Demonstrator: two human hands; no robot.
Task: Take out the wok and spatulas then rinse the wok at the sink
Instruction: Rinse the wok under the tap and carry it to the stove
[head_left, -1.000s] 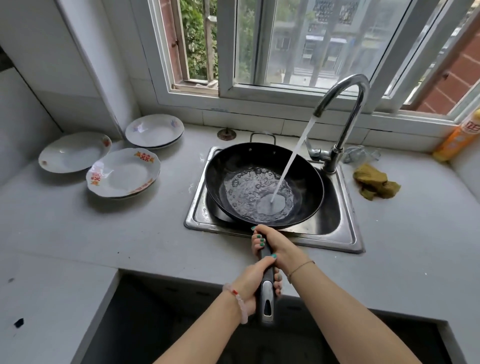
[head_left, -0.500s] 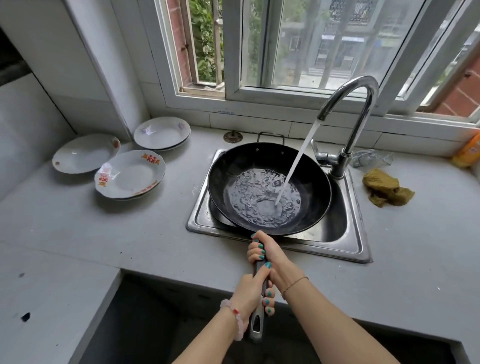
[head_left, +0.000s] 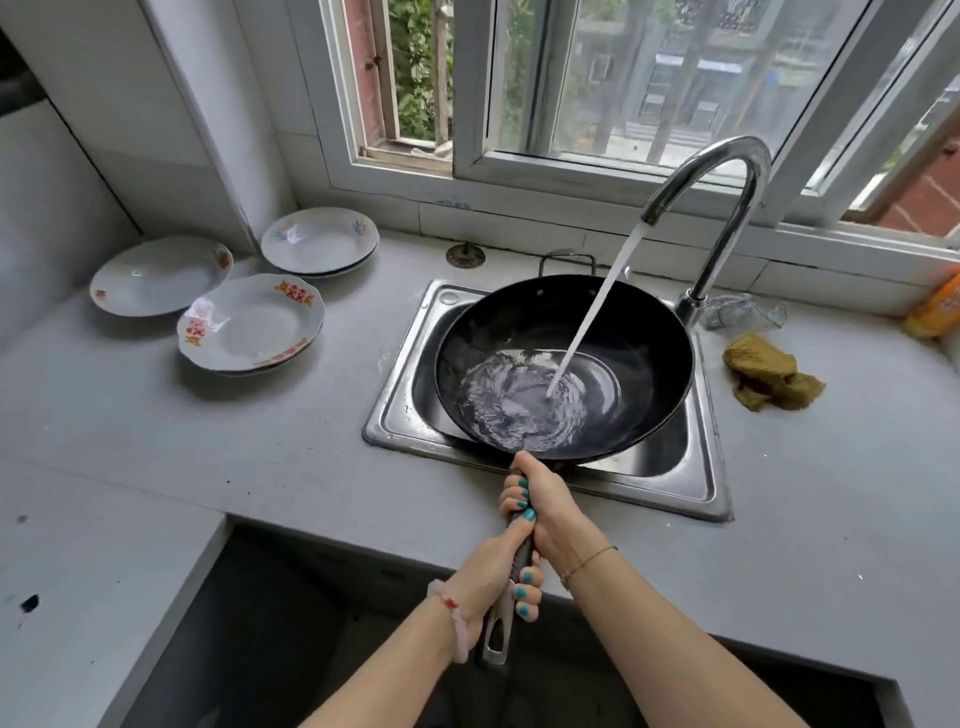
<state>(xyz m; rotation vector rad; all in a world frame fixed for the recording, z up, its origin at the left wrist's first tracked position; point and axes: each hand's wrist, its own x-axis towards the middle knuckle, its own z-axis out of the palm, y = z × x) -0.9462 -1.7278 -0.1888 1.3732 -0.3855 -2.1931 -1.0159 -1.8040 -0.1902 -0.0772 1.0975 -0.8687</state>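
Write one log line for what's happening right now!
step: rinsing | wok: over sink, water inside | tap: running | left hand: grips handle | right hand: grips handle

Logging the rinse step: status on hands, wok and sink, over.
Left hand and right hand grip the handle. Wok over sink, tap running into it, water pooling. Nothing in the way.

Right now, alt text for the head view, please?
Both hands grip the handle of a black wok, right hand nearer the pan, left hand behind, holding it over the steel sink as the tap streams water into it. White plates sit on the counter to its left, a yellow cloth to its right.
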